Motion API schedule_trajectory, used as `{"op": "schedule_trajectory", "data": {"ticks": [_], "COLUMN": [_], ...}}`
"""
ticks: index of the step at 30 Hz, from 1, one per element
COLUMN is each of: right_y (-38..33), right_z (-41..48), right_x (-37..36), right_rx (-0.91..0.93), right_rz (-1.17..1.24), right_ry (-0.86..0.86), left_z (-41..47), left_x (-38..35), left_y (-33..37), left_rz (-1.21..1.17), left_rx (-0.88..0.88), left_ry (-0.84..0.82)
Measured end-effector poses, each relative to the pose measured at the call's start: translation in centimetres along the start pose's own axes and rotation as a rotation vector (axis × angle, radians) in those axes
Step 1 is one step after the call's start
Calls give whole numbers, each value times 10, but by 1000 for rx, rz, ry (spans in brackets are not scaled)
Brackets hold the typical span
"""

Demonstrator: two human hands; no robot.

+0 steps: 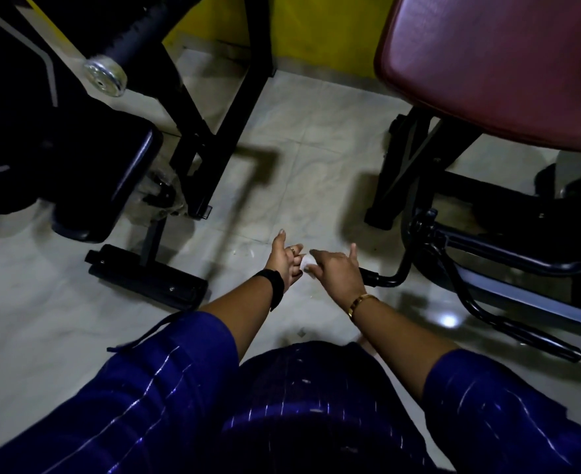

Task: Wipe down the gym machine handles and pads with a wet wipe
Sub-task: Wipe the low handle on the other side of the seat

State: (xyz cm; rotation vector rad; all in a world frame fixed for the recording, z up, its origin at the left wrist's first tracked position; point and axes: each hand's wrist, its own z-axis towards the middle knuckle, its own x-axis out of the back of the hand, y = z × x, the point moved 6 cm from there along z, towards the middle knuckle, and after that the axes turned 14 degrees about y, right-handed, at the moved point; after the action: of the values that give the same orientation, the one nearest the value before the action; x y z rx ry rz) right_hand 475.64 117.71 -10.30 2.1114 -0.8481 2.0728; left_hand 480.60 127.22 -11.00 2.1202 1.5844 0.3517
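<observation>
A small white wet wipe shows between my two hands, low over the floor in the middle of the head view. My right hand pinches it from the right, fingers curled over it. My left hand touches the wipe from the left with its fingers partly curled; the thumb points up. Just behind my right hand is the black grip of a curved machine handle bar. A maroon pad fills the upper right. A black pad sits at the left.
Black steel frame legs stand between the two machines, with a floor foot at the lower left. A chrome bar end juts out at upper left. Another black handle bar lies low at right. Pale tiled floor lies between them.
</observation>
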Motion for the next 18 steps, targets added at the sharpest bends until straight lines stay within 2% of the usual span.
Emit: {"op": "schedule_trajectory", "data": {"ticks": [4,7,11,14,18], "right_y": [10,29,33,27,26], "right_z": [-27,-34,-12,4,-9], "right_x": [-1,3,13,14,5], "right_rx": [168,138,25,-55,10], "right_rz": [-106,-153,-223,-164,-88], "right_ry": [167,255,42,-128,-120], "left_z": [1,6,7,5,-1], "left_x": [-1,-1,-7,-12,-16], "left_y": [3,4,2,-2,-2], "left_rz": [66,109,119,126,153], "left_rx": [-23,-31,-65,-85,-75], "left_ry": [32,71,77,50,19]}}
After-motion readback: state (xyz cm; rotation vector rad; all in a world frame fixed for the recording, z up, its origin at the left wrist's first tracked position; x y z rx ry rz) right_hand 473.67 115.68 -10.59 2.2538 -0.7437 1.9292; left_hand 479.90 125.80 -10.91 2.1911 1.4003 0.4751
